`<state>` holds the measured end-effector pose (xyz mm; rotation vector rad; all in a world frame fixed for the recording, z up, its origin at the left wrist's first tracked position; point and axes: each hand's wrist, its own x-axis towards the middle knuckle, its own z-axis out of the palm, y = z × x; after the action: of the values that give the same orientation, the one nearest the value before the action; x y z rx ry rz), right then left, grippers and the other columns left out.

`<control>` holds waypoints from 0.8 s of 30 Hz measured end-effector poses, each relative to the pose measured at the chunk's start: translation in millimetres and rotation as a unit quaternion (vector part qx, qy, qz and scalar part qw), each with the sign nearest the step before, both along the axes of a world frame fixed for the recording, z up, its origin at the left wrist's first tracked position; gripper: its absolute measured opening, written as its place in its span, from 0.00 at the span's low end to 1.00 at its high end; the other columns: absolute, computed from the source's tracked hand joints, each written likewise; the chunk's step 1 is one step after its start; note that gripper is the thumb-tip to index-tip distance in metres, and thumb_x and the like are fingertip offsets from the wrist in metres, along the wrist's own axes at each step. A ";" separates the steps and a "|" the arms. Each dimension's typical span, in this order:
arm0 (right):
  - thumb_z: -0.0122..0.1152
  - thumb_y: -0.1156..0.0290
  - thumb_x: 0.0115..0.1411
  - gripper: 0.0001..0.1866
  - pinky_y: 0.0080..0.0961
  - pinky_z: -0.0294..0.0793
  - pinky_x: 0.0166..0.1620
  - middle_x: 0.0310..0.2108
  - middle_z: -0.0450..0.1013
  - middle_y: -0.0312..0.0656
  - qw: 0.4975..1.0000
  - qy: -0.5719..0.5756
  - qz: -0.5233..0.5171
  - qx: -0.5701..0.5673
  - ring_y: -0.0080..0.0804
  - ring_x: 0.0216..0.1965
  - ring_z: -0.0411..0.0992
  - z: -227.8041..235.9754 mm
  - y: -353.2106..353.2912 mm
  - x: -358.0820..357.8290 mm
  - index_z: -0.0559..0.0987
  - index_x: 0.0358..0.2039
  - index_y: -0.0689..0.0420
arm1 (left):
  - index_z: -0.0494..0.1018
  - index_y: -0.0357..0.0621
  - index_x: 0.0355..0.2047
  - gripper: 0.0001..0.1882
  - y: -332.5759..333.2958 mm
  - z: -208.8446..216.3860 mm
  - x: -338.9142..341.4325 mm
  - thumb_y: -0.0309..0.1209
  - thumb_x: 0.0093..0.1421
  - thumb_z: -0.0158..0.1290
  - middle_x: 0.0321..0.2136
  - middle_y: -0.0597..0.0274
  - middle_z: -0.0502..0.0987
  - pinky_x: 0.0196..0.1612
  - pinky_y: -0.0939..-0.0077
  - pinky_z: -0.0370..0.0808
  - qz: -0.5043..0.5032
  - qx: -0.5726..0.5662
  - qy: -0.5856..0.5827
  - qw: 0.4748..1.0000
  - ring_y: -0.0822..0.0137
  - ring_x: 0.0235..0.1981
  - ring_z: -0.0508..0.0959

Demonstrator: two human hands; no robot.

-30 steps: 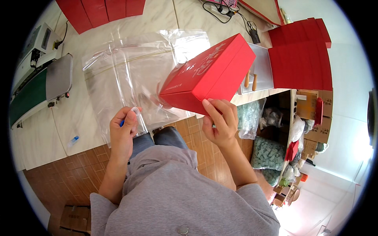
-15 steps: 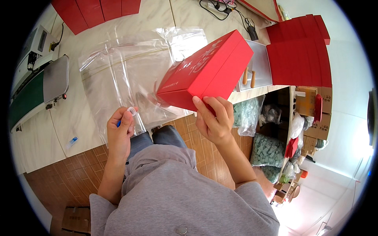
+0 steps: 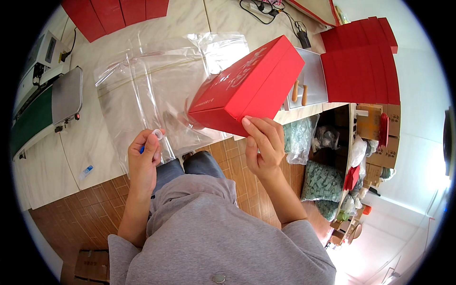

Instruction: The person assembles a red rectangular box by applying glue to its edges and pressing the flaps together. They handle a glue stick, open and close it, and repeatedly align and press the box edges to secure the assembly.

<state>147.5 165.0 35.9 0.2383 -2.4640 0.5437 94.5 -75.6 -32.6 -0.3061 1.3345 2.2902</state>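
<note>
Red box (image 3: 247, 85): angled over surface (image 3: 47, 166), near corner at front edge | Right hand (image 3: 266, 147): fingers touching that corner, clamping cannot be told | Left hand (image 3: 144, 154): fingers clamped on translucent ring (image 3: 157, 131) | Risk: uneven push may tip box off edge.

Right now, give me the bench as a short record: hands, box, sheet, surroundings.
Left hand: holding a small whitish ring-ended item
Right hand: fingers at the near corner of a red box; firmness of grip unclear
Box pose: tilted
Clear plastic sheet: on the marbled table, partly behind the box
Right side: pale tray, two wooden handles, row of red boxes
</note>
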 end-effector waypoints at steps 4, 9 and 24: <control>0.59 0.80 0.41 0.19 0.30 0.68 0.40 0.36 0.73 0.42 0.999 -0.014 -0.009 0.030 0.38 0.36 0.69 1.0 -2.0 0.2 0.80 0.38 0.59 | 0.73 0.37 0.37 0.17 0.2 1.8 -0.4 0.41 0.60 0.54 0.17 0.77 0.62 0.17 0.90 0.49 -0.006 0.002 0.004 1.000 0.85 0.17 0.57; 0.61 0.78 0.41 0.19 0.30 0.67 0.40 0.36 0.71 0.41 0.998 -0.015 -0.009 0.057 0.39 0.36 0.68 -1.5 -3.1 -0.8 0.80 0.38 0.58 | 0.71 0.38 0.39 0.19 -2.6 -0.7 0.5 0.44 0.61 0.51 0.17 0.74 0.63 0.17 0.90 0.50 -0.016 -0.012 0.005 1.000 0.85 0.17 0.58; 0.60 0.76 0.37 0.23 0.30 0.67 0.35 0.37 0.71 0.40 0.994 0.025 0.006 0.106 0.37 0.35 0.68 -8.7 1.7 0.7 0.80 0.39 0.57 | 0.73 0.37 0.37 0.17 -1.9 2.2 2.6 0.41 0.60 0.53 0.17 0.77 0.62 0.17 0.89 0.50 0.001 -0.006 -0.004 1.000 0.85 0.17 0.57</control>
<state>148.2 166.6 27.2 0.3469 -2.4723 0.2765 97.1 -77.5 -30.4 -0.3215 1.3446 2.2811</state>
